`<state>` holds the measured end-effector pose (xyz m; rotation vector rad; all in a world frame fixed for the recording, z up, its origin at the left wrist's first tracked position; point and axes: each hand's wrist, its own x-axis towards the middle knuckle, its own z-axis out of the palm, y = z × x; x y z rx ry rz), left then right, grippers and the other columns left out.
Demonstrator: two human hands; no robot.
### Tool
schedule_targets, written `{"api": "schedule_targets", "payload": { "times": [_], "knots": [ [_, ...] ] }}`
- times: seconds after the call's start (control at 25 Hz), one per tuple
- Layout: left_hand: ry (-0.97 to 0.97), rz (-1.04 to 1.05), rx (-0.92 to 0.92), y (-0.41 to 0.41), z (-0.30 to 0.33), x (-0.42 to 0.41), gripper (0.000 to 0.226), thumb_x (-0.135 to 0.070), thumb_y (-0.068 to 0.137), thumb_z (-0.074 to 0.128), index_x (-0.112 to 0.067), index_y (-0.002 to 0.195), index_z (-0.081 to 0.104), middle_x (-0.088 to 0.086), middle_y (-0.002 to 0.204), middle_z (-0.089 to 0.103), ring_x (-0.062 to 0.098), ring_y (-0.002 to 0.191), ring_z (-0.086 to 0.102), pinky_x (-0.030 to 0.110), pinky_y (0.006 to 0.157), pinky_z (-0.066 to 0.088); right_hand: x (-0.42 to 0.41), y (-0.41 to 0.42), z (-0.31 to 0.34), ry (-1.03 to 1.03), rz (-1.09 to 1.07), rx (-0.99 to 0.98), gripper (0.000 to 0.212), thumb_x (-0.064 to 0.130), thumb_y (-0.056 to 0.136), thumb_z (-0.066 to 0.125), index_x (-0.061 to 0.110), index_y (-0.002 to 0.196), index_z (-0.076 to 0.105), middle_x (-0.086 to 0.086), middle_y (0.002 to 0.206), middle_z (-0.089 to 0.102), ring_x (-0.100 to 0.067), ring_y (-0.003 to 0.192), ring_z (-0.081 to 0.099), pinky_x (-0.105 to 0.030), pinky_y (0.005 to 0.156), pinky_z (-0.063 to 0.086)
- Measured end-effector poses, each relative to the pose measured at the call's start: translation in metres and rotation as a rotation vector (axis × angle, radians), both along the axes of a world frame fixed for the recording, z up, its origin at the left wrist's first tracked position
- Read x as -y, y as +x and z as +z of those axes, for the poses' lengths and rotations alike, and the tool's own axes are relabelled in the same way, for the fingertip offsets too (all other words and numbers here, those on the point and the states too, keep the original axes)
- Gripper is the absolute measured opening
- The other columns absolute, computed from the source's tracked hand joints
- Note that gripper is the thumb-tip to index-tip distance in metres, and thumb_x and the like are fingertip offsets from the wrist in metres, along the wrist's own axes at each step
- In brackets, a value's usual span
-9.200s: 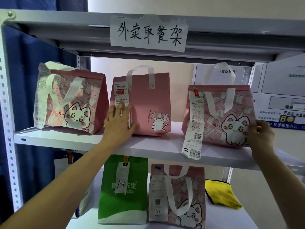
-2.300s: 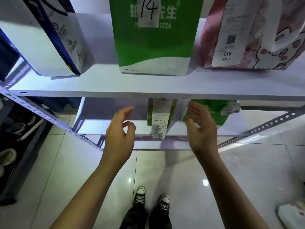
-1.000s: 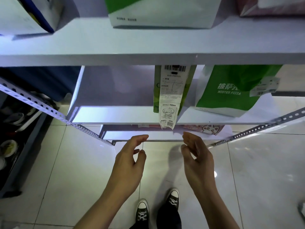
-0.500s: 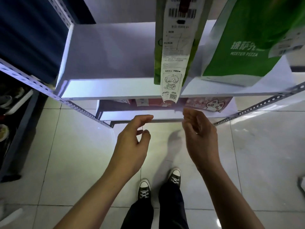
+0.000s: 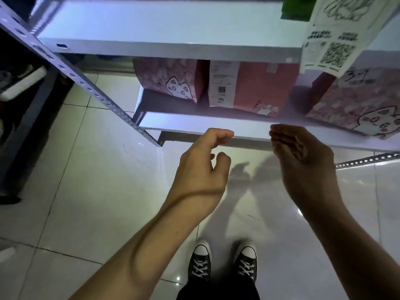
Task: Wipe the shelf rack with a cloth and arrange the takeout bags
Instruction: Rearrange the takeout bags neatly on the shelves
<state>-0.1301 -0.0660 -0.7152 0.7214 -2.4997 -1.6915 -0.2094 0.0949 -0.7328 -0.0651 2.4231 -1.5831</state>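
White floor tiles [image 5: 91,191] gleam beneath a metal shelf rack [image 5: 86,87], seen from above by a person standing at its front edge, black-and-white sneakers [image 5: 223,265] planted on the floor. Both hands reach toward the bottom shelf [image 5: 184,124] and hold nothing: the left hand [image 5: 201,172] is loosely curled, thumb and fingers apart, while the right hand [image 5: 303,161] is open with its palm turned inward, fingertips near the shelf's front lip. Three takeout bags stand in a row on that shelf: a pink cat bag [image 5: 171,80] at left, a plain pink bag [image 5: 264,87] with a long receipt [image 5: 223,83] on its face in the middle, and another cat bag [image 5: 359,105] at right, nearer the front edge. On the shelf above [image 5: 151,29], a green bag [image 5: 296,7] shows only its lower corner, and a printed slip with a QR code [image 5: 333,40] hangs down past the shelf edge. No cloth can be seen.
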Motion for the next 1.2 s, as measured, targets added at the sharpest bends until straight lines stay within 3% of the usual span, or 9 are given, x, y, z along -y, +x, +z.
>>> {"api": "schedule_targets", "payload": {
  "times": [0.2,0.4,0.48,0.68,0.88,0.92,1.0,1.08,1.2],
  "knots": [
    [0.009,0.069,0.067,-0.007,-0.064,0.013,0.047,-0.02,0.083,0.038,-0.034,0.122,0.06,-0.022,0.124,0.062,-0.004,0.113,0.054,0.032,0.102,0.047,0.024,-0.005,-0.067,0.045,0.092,-0.052,0.031,0.007,0.096,0.063,0.02,0.123,0.07,0.012,0.114,0.073,0.004,0.106,0.067,-0.009,0.096,0.048],
    [-0.006,0.072,0.071,-0.009,-0.108,0.031,0.047,-0.023,0.084,0.039,-0.033,0.125,0.059,-0.019,0.126,0.062,0.001,0.123,0.052,0.034,0.106,0.045,0.045,-0.007,-0.115,0.063,0.124,-0.04,0.031,0.006,0.096,0.062,0.018,0.124,0.07,0.008,0.114,0.073,0.002,0.105,0.067,-0.006,0.09,0.048],
    [-0.025,0.079,0.075,-0.015,-0.119,0.037,0.046,-0.021,0.083,0.041,-0.03,0.123,0.061,-0.018,0.123,0.064,-0.001,0.118,0.054,0.031,0.103,0.046,0.048,-0.013,-0.126,0.06,0.097,-0.037,0.03,0.004,0.096,0.061,0.015,0.123,0.07,0.007,0.112,0.072,0.0,0.105,0.067,-0.011,0.092,0.048],
    [-0.009,0.088,0.095,-0.047,-0.137,0.053,0.038,-0.004,0.093,0.048,-0.024,0.122,0.062,-0.008,0.115,0.068,0.006,0.109,0.06,0.03,0.097,0.05,0.043,-0.05,-0.131,0.006,-0.061,-0.054,0.022,0.0,0.094,0.061,0.012,0.106,0.073,0.002,0.104,0.075,0.003,0.092,0.068,-0.006,0.083,0.046],
    [0.021,0.132,0.139,-0.084,-0.145,0.07,0.039,-0.008,0.096,0.048,-0.025,0.129,0.057,-0.009,0.116,0.064,0.004,0.085,0.059,0.022,0.069,0.043,0.033,-0.083,-0.136,0.18,-0.041,-0.127,0.011,0.011,0.088,0.059,0.01,0.094,0.068,0.002,0.075,0.065,-0.008,0.07,0.058,-0.024,0.073,0.043],
    [0.037,0.147,0.135,-0.09,-0.145,0.072,0.039,-0.009,0.096,0.049,-0.025,0.131,0.056,-0.008,0.117,0.063,0.004,0.083,0.059,0.022,0.069,0.043,0.034,-0.087,-0.138,0.18,-0.041,-0.129,0.012,0.012,0.088,0.059,0.008,0.097,0.067,-0.002,0.076,0.065,-0.011,0.072,0.059,-0.022,0.071,0.043],
    [0.051,0.173,0.132,-0.097,-0.146,0.078,0.04,-0.01,0.097,0.05,-0.025,0.134,0.054,-0.009,0.117,0.061,0.007,0.087,0.06,0.019,0.067,0.043,0.043,-0.091,-0.14,0.142,-0.012,-0.097,0.018,0.008,0.09,0.061,0.01,0.104,0.072,0.001,0.086,0.072,0.004,0.078,0.064,-0.006,0.071,0.043],
    [0.039,0.18,0.13,-0.099,-0.147,0.086,0.041,-0.011,0.097,0.05,-0.025,0.135,0.053,-0.009,0.119,0.061,0.012,0.097,0.061,0.02,0.074,0.046,0.062,-0.092,-0.144,0.115,0.051,-0.075,0.023,0.005,0.091,0.061,0.012,0.109,0.074,0.001,0.096,0.074,0.011,0.078,0.061,0.003,0.071,0.039],
    [0.005,0.207,0.116,-0.094,-0.147,0.109,0.041,-0.01,0.097,0.048,-0.025,0.135,0.054,-0.007,0.121,0.062,0.017,0.102,0.06,0.031,0.089,0.05,0.111,-0.092,-0.146,0.052,0.185,-0.096,0.028,-0.001,0.094,0.058,0.008,0.117,0.072,0.004,0.097,0.072,-0.008,0.084,0.066,-0.001,0.075,0.042]
  ]
}}
